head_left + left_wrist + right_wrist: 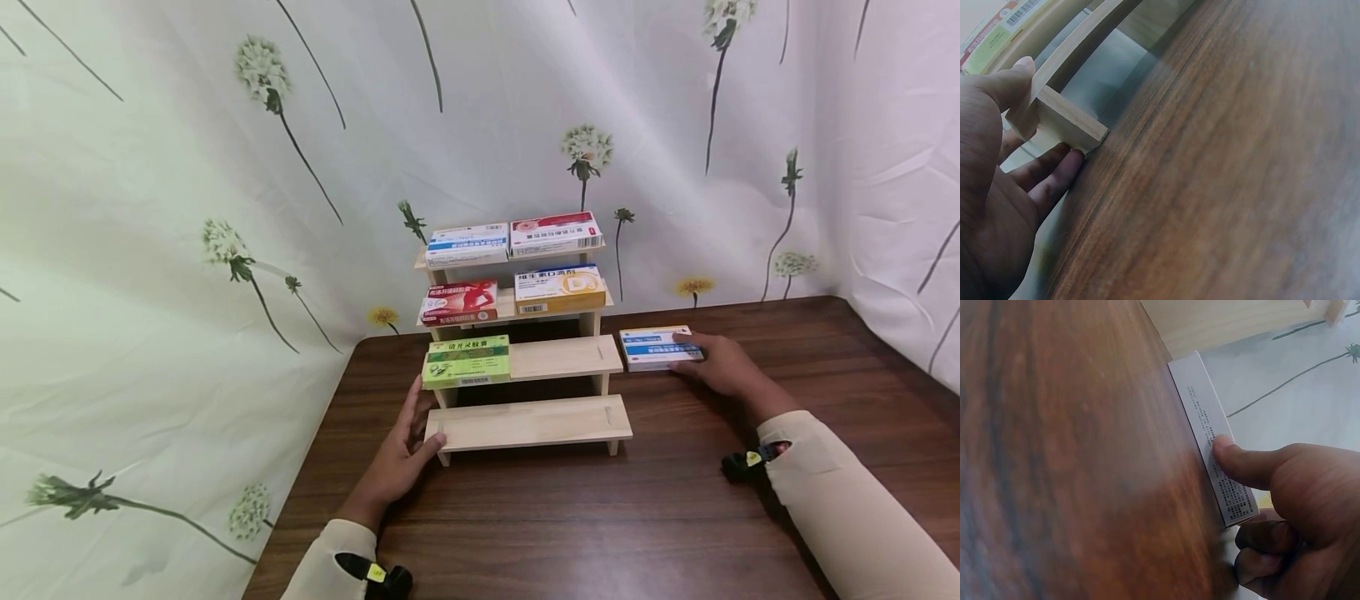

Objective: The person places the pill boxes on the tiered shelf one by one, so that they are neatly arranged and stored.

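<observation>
My right hand [716,364] pinches the right end of a blue-and-white medicine box [651,348], to the right of a stepped wooden stand [528,423]. In the right wrist view the thumb [1232,456] presses the box's printed narrow side [1213,434], and the other fingers are partly hidden behind it. At the stand's lower left end my left hand [401,458] grips the lowest step, thumb [1013,81] against the board and fingers along the side by the leg [1072,119]. A green medicine box [467,362] lies on the second step, just above that hand.
Higher on the stand lie a red box [459,302], a yellow-and-white box [559,289], another blue-and-white box [467,244] and a red-and-white box [556,233]. The stand rests on a dark wooden table [570,517]. A flower-printed cloth [480,100] hangs behind.
</observation>
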`<state>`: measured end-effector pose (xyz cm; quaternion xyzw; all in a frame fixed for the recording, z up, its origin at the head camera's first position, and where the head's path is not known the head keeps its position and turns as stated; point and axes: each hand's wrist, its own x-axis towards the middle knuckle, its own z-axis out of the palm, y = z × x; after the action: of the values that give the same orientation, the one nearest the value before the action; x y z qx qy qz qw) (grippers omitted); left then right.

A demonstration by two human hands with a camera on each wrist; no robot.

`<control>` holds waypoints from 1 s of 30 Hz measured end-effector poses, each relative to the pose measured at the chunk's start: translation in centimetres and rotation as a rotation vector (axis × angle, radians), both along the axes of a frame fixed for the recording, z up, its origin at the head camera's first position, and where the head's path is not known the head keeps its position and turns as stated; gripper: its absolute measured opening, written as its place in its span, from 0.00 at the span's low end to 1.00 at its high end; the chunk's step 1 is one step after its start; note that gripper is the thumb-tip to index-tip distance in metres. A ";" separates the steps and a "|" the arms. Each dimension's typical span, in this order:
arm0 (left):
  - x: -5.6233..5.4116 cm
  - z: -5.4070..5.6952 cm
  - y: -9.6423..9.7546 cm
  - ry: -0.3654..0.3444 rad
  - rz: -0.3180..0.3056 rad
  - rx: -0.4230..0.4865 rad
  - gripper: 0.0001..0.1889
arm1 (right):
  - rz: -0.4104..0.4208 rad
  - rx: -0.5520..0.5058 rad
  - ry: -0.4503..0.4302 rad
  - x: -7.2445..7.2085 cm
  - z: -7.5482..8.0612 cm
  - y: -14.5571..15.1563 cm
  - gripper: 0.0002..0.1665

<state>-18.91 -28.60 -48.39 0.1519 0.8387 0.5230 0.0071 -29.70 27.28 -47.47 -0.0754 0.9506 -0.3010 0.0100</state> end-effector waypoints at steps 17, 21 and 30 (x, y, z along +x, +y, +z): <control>-0.1 0.1 0.0 0.005 -0.001 -0.008 0.52 | -0.013 -0.012 0.018 0.1 -0.2 0.2 0.36; 0.0 0.1 -0.1 0.004 0.002 -0.005 0.52 | -0.017 -0.020 0.021 0.1 -0.1 0.1 0.35; -0.2 -0.1 -0.1 0.004 -0.004 0.000 0.52 | -0.028 -0.029 0.013 0.1 -0.3 0.3 0.35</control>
<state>-19.10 -28.67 -48.51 0.1547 0.8384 0.5227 0.0064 -29.57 27.62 -47.81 -0.0643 0.9471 -0.3144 -0.0015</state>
